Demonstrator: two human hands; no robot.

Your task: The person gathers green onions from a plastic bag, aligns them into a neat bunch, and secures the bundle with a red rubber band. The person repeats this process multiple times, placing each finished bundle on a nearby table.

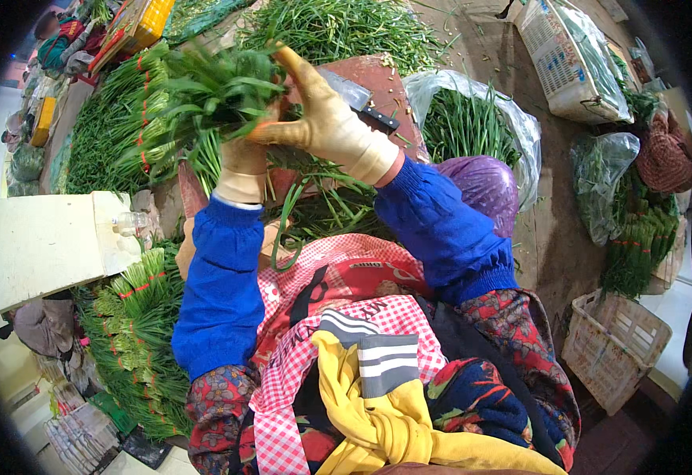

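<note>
My left hand [244, 161], in a pale work glove, is shut around a bunch of long green leaves [212, 89], probably garlic chives, blurred by motion. Part of its grip is hidden behind the leaves and my right thumb. Gloved and stained yellow at the fingers, my right hand [337, 127] has its thumb and fingers spread at the right side of the bunch. Whether it touches the leaves is hard to tell. Behind that hand, a knife with a black handle [379, 119] and a wide blade lies on a red board [375, 74].
Tied chive bundles [144, 113] are stacked at left, with more bundles [135, 332] at lower left. Loose leaves [346, 27] lie beyond the board. At right are a plastic bag of leaves [464, 122], a white crate [565, 65] and another crate [616, 347]. A person [67, 44] sits far left.
</note>
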